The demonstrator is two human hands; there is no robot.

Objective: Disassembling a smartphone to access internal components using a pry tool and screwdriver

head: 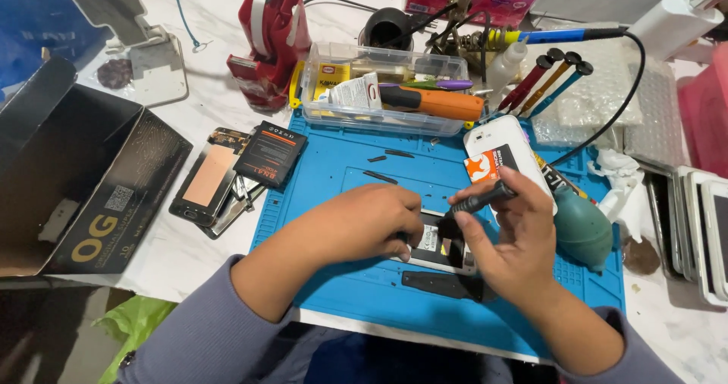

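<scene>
Bright blue mat (364, 164), red tape dispenser (267, 39), teal blower bulb (582, 228), white marbled desk (189, 247), lilac sleeves (197, 331)

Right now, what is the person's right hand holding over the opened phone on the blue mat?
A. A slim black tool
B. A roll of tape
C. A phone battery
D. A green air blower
A: the right hand grips a slim black tool angled down at the opened phone on the blue mat.
</scene>
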